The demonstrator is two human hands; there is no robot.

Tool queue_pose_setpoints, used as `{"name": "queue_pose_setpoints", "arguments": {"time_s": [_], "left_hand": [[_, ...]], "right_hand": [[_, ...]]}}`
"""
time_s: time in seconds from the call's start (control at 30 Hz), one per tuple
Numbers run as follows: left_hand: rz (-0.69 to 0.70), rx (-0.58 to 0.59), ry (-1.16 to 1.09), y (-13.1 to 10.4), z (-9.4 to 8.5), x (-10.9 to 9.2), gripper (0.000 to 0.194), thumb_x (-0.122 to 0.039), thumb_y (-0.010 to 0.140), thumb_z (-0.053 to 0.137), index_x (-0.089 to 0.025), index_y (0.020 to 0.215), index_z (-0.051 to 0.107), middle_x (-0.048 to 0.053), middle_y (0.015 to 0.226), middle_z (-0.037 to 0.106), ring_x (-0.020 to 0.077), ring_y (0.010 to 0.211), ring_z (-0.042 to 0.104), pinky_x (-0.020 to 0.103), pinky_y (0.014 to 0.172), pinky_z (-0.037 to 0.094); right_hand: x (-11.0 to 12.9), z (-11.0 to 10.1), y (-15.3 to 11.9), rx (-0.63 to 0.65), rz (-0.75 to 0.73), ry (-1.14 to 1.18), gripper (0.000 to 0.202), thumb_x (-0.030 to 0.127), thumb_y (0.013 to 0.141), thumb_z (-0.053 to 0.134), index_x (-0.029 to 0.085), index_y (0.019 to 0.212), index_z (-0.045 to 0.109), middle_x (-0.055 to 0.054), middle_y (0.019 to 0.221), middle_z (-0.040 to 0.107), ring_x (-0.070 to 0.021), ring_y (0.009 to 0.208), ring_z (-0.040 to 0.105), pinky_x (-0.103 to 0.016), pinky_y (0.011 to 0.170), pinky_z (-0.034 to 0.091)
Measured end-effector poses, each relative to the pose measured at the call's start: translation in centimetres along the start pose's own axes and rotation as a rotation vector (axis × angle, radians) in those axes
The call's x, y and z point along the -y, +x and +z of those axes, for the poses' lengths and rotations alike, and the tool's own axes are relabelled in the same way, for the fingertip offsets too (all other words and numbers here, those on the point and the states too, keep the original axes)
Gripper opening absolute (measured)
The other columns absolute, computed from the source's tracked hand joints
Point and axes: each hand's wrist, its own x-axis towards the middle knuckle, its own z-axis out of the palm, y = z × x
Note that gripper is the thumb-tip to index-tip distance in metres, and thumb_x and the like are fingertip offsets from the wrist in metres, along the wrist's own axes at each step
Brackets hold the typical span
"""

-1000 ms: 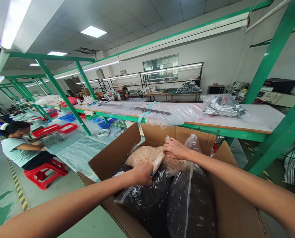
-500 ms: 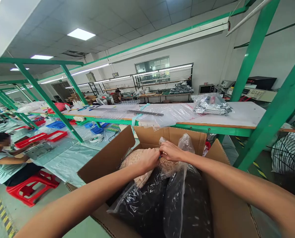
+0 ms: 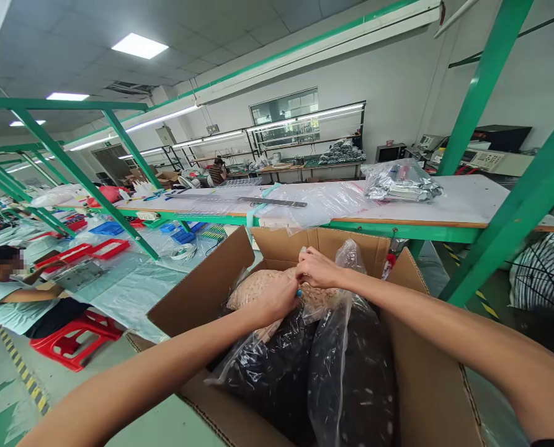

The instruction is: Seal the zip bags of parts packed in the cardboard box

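Observation:
Before me stands an open cardboard box (image 3: 197,288) holding clear plastic bags. My left hand (image 3: 279,297) and my right hand (image 3: 317,269) meet over it, fingers closed on the gathered top of a clear plastic bag of small beige pieces (image 3: 249,288). A bit of blue shows beside the left fingertips; what it is I cannot make out. The fingers hide most of the gripped part. Below the hands lie a bag of dark contents (image 3: 267,379) and, to its right, another dark-filled bag (image 3: 355,379).
Behind the box runs a long white-topped bench (image 3: 467,195) with silvery packets in plastic (image 3: 402,180) and a metal strip (image 3: 272,202). A green post (image 3: 495,230) rises at right near a floor fan (image 3: 544,273). At left a person sits on a red stool (image 3: 74,341).
The camera view has shifted slightly. Both hands stay together at the bag's top, and the blue bit by the left fingers shows more plainly.

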Motion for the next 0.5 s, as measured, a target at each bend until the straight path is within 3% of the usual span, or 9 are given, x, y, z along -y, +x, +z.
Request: {"name": "queue_pose_setpoints", "arguments": {"time_s": [0.23,0.5], "left_hand": [[-0.008,0.05,-0.025,-1.0,1.3,0.6,0.015,-0.022,0.078,0.053,-0.013,0.081,0.065,0.013,0.081,0.068,0.0263,0.077,0.064,0.033,0.068,0.044],[-0.129,0.133,-0.041,-2.7,2.2,0.8,0.02,-0.024,0.076,0.054,-0.011,0.083,0.067,0.018,0.086,0.068,0.0308,0.08,0.066,0.035,0.062,0.043]], "right_hand": [[-0.4,0.4,-0.1,-0.029,-0.039,-0.016,0.015,0.015,0.083,0.06,0.021,0.082,0.073,-0.004,0.075,0.069,-0.0212,0.091,0.049,-0.039,0.085,0.023],[-0.2,0.2,0.2,-0.039,-0.041,-0.046,0.015,0.012,0.081,0.059,0.02,0.077,0.071,-0.004,0.076,0.071,-0.0208,0.089,0.047,-0.039,0.084,0.022]]}}
